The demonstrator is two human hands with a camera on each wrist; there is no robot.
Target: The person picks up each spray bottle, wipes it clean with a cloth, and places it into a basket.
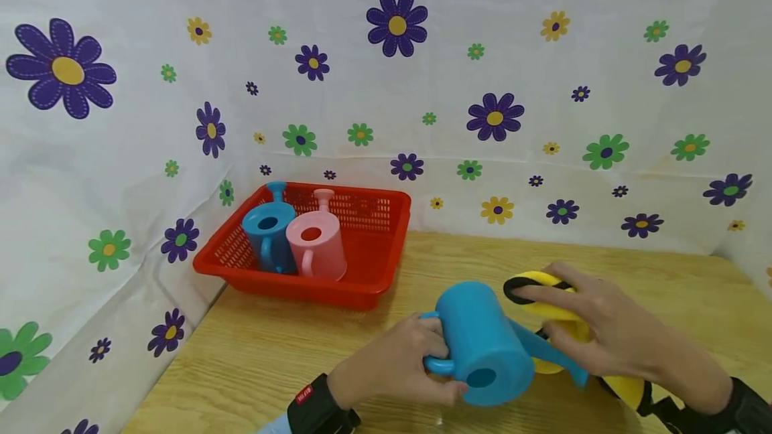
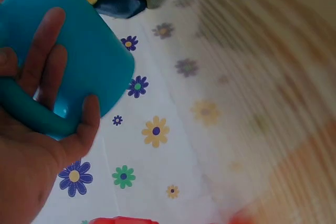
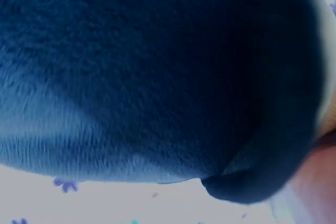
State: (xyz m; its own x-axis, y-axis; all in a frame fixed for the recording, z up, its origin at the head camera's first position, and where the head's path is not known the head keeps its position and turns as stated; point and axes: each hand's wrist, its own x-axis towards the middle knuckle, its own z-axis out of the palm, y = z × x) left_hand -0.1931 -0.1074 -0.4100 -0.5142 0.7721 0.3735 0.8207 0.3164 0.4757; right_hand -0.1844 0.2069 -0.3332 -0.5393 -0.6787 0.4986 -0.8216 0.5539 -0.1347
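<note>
A blue watering can (image 1: 473,333) is tilted, its top opening facing the front of the table and its spout (image 1: 551,353) pointing right. My left hand (image 1: 410,360) grips it by the handle. In the left wrist view, the fingers pass through the handle (image 2: 37,111) and lie against the can's body (image 2: 100,51). On the spout side, my right hand (image 1: 603,320) holds a bunched yellow cloth (image 1: 543,278) with black edging. Part of the cloth hangs behind the spout. Dark fuzzy fabric (image 3: 131,77) fills most of the right wrist view and hides the fingers.
A red basket (image 1: 313,295) stands at the back left of the wooden table (image 1: 271,347). Inside it are another blue watering can (image 1: 268,236) and a pink one (image 1: 319,250), both upright. A white flowered sheet (image 1: 362,96) hangs behind and along the left side.
</note>
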